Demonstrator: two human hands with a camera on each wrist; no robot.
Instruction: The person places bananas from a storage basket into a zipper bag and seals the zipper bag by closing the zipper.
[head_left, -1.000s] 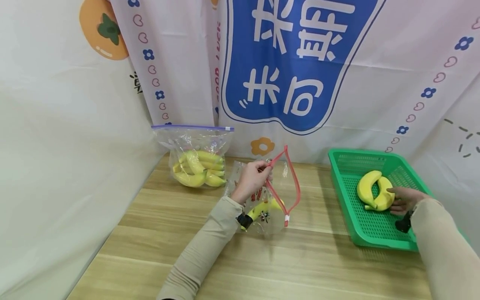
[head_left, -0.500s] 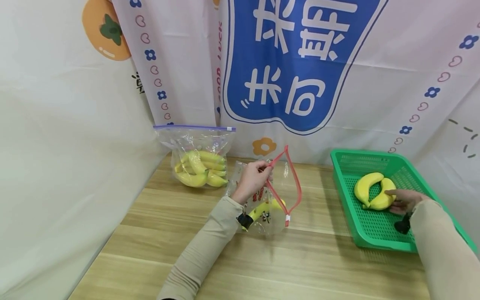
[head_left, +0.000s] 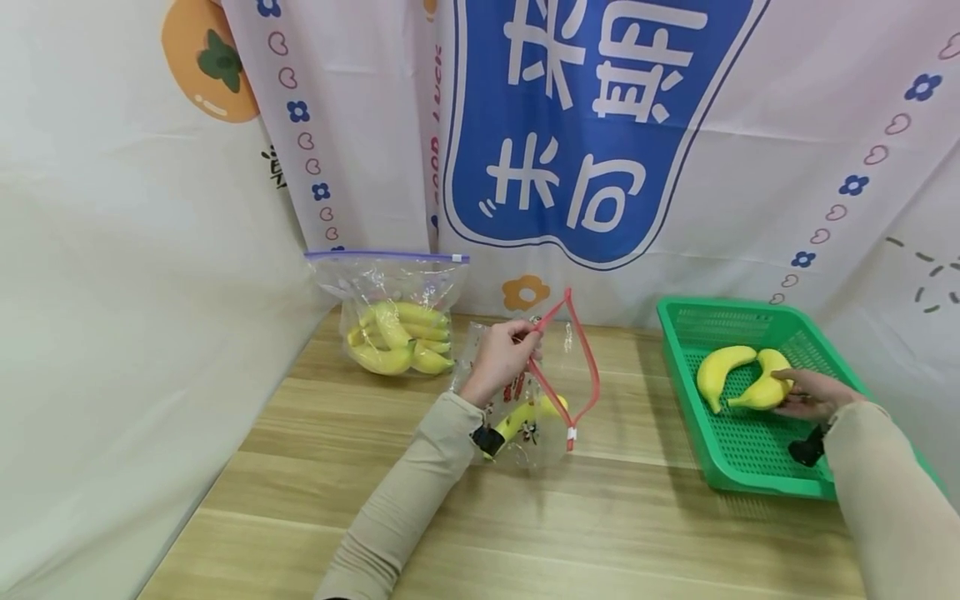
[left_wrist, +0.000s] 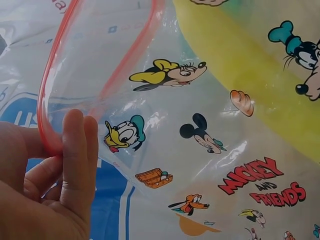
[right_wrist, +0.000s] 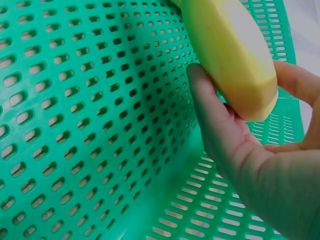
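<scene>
My left hand [head_left: 501, 357] pinches the red zip rim of a clear slider bag [left_wrist: 170, 125] printed with cartoon characters. The bag's mouth gapes to the right, its white slider [head_left: 572, 434] at the lower end. Inside lies one yellow banana [head_left: 517, 419], seen through the plastic. On the right, my right hand [head_left: 813, 393] grips a banana [right_wrist: 227, 55] in the green basket [head_left: 701, 462], thumb on one side and fingers on the other in the right wrist view. Beside it in the basket lies a second banana [head_left: 722, 373].
A purple-topped clear bag [head_left: 386, 279] holding several bananas stands at the back left of the wooden table [head_left: 480, 533]. Behind the table hangs a printed cloth [head_left: 375, 125] with a blue panel. White cloth also covers the left side.
Inside the basket the two bananas have come apart; the left one has shifted left and the right one turned under my right hand. The left hand stays at the bag's rim.
</scene>
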